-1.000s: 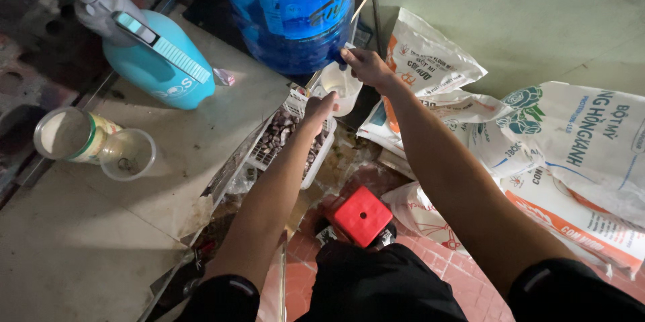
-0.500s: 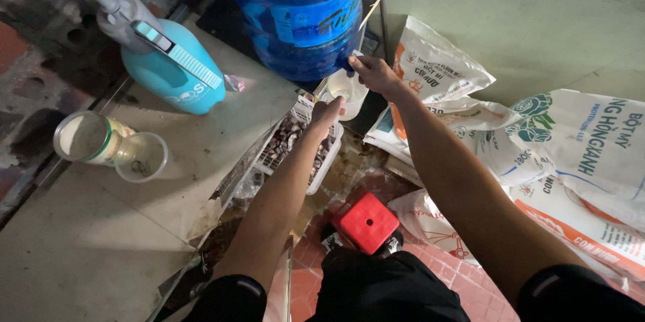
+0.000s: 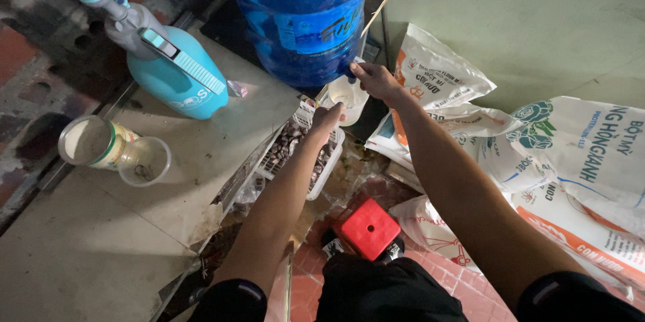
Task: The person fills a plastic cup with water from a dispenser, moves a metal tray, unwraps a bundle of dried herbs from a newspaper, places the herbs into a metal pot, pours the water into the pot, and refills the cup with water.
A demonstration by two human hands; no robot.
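Only the head view here, looking straight down. Right hand (image 3: 376, 80) is up at the base of the big blue water jug (image 3: 302, 13), fingers curled in and pinching something there, probably the tap, but the hand covers it so I can't really tell. Left hand (image 3: 327, 119) has its fingers wrapped around the side of a small whitish cup (image 3: 344, 95), held right under the right hand, just off the edge of the grey countertop (image 3: 101, 255). What's inside the cup is hard to make out.

The jug's top is cut off by the frame. Under the left forearm sits a white plastic basket (image 3: 302, 154) of dark bits, partly hidden by the arm. On the counter: a turquoise pump sprayer (image 3: 171, 66), an open tin (image 3: 91, 142) and a clear plastic cup (image 3: 144, 161) touching it. Printed flour sacks (image 3: 578, 154) pile up on the right, running out of frame, and a red stool (image 3: 368, 229) stands on the floor between the arms.
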